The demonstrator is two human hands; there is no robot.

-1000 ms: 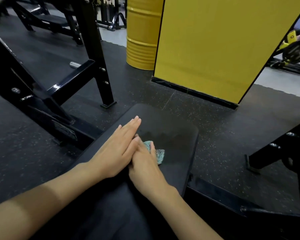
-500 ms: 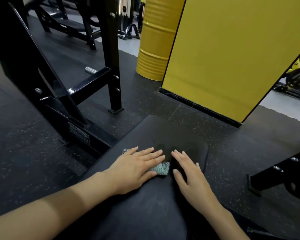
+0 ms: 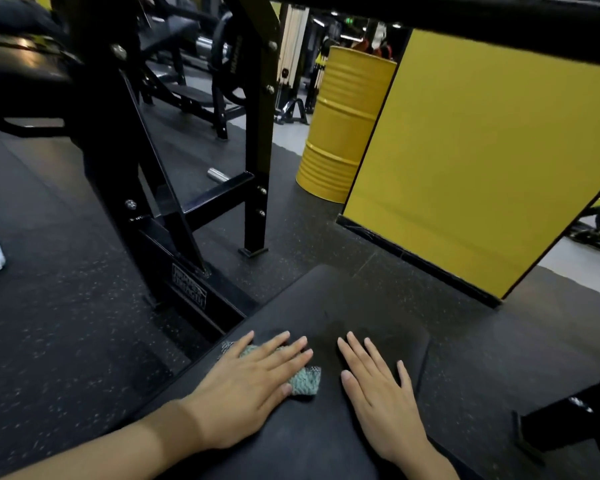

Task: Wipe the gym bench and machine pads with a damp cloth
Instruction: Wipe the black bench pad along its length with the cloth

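Bench [image 3: 329, 299]: black pad, beneath us. Drum [image 3: 340, 133]: yellow, beyond the bench's far end. Our left hand [image 3: 246, 386]: flat on the bench, fingers spread, pressing the cloth. Our right hand [image 3: 378, 393]: flat on the bench, fingers straight, holding nothing. Cloth [image 3: 305, 381]: green, on the bench, under the left hand.

A weight plate [image 3: 232, 64] reads "HAMMER"; the label [image 3: 189, 294] on the machine frame [image 3: 174, 233] is too blurred to read.
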